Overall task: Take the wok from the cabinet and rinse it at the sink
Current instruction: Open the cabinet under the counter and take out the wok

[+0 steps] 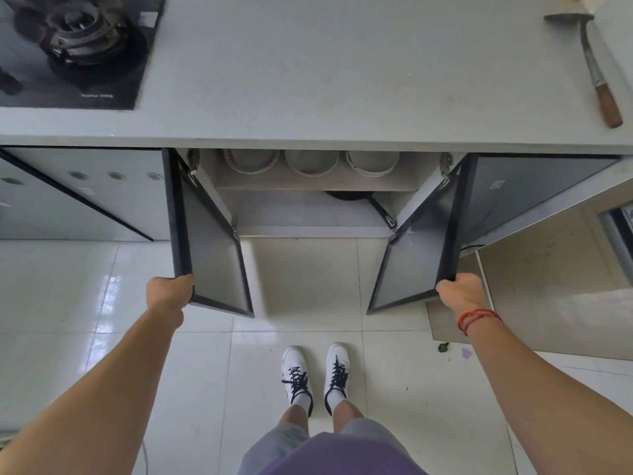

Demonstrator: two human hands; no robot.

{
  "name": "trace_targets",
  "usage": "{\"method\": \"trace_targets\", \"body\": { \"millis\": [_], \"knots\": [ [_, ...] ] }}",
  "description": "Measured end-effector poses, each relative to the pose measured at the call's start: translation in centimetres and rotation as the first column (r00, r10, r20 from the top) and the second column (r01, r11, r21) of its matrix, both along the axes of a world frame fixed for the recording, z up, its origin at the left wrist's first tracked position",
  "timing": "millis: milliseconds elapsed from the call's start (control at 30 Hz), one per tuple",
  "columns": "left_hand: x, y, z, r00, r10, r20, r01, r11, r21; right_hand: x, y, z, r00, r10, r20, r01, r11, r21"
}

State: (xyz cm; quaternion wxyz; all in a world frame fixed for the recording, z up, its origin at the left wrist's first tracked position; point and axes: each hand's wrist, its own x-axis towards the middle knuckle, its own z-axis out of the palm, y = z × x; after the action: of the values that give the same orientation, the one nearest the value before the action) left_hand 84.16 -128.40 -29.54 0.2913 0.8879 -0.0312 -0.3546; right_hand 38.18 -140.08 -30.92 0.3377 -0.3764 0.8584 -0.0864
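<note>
Left grip (169,294) curls its fingers round the outer corner of the left cabinet door (212,262). Right grip (460,289), with a red string bracelet (478,318) at the wrist, clasps the right cabinet door (414,262) the same way. Both doors stand wide open. Inside, low and toward the right, sits the black wok (352,195), its handle pointing toward the right door. Three round containers (310,162) line the shelf above it. On the counter (308,63) are a gas burner (78,46) at left and a wooden-handled spatula (596,63) at right.
</note>
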Motion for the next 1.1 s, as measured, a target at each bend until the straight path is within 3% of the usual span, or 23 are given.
{"method": "trace_targets", "body": {
  "millis": [333, 500, 867, 1100],
  "knots": [
    [2.4, 1.5, -0.2, 0.986, -0.061, 0.155, 0.04, 0.99, 0.138, -3.7, 0.8, 1.6, 0.995, 0.021, -0.101, -0.022, 1.0, -0.009],
    [1.7, 1.3, 0.3, 0.95, -0.231, 0.212, 0.156, 0.934, 0.321, -3.7, 1.3, 1.4, 0.975, 0.132, -0.18, -0.102, 0.981, 0.165],
    [0.7, -0.2, -0.3, 0.933, -0.283, 0.224, 0.192, 0.915, 0.355, -3.7, 1.0, 2.2, 0.936, 0.219, -0.274, -0.157, 0.96, 0.231],
    [-1.7, -2.5, 0.7, 0.874, -0.441, 0.204, 0.398, 0.891, 0.219, -0.7, -0.4, 3.3, 0.935, 0.288, -0.206, -0.267, 0.956, 0.121]
  ]
}}
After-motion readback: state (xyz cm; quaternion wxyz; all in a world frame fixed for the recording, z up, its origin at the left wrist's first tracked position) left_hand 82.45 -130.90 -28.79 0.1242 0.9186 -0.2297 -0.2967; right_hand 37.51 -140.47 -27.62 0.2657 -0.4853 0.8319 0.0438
